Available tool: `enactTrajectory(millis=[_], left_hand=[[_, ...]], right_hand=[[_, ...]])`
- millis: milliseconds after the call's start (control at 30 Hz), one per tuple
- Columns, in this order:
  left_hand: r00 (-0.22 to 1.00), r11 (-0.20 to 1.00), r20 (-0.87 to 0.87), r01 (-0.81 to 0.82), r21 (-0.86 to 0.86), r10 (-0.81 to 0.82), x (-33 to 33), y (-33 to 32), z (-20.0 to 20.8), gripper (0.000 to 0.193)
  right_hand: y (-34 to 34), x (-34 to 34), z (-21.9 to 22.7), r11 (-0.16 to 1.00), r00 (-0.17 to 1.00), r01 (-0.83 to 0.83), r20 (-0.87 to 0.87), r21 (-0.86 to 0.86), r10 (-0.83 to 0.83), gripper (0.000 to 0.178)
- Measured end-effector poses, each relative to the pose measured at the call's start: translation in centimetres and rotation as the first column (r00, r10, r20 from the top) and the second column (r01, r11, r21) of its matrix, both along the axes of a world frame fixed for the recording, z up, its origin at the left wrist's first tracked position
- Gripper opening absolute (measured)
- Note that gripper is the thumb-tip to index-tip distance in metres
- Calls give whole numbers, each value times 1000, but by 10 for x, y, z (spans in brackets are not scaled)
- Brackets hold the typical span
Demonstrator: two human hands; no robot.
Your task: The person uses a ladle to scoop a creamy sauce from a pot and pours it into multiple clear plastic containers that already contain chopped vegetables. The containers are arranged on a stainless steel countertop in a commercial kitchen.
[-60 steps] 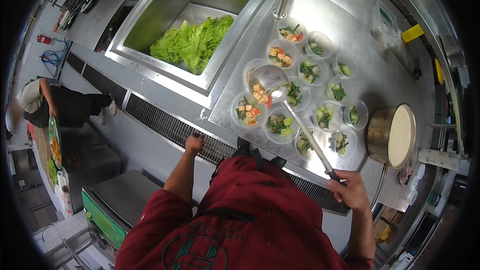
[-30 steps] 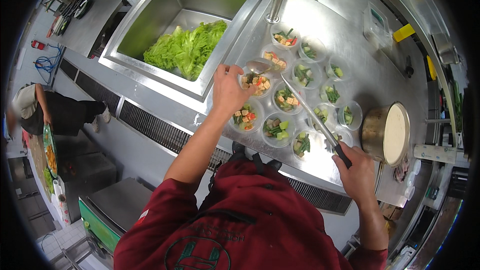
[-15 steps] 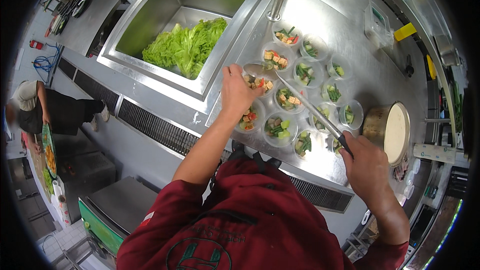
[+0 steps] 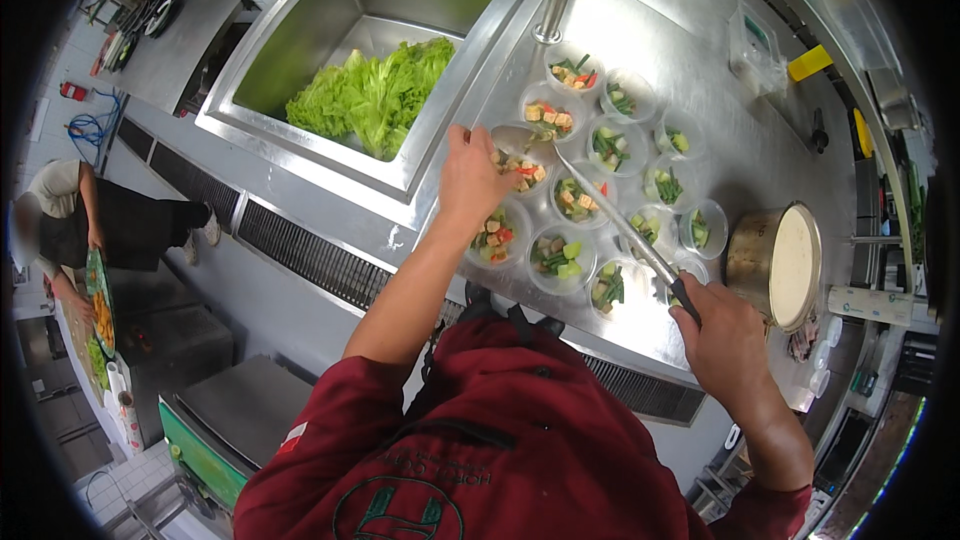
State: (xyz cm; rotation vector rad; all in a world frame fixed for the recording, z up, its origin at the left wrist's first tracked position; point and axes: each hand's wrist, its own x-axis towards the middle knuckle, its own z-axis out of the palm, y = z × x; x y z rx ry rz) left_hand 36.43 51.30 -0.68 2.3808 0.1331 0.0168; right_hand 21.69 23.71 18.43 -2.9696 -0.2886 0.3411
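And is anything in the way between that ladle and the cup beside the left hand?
Nothing visible: the bowl of the ladle overlaps the far edge of the cup in view. The left hand hides part of the cup's left side without visibly blocking the ladle.

I see the camera on the head of its wearer (image 4: 520,400), facing steeply down and forward, fairly near the bowls (image 4: 613,147) right of the sink (image 4: 395,180). Its wide view, bent at the rim, includes the wearer's shirt (image 4: 590,450), nearer than the sink, and another person (image 4: 115,215) left of it.
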Motion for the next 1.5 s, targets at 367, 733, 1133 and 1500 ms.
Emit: enactTrajectory(millis=[367,733,1133,1500], left_hand=[[990,978,141,-23,208,-6,-8,-8,-17,20],[934,994,353,-80,68,51,-5,-24,-21,11],[969,966,175,136,219,-176,-3,14,-12,21],[945,941,157,246,232,-286,22,-3,9,20]], right_hand=[[-14,9,-5,961,994,82,-94,264,-59,19],[-18,18,0,858,857,411,-452,307,-249,22],[-65,-7,-5,646,764,632,-485,428,-426,20],[-71,-48,-53,897,886,396,176,196,-429,36]])
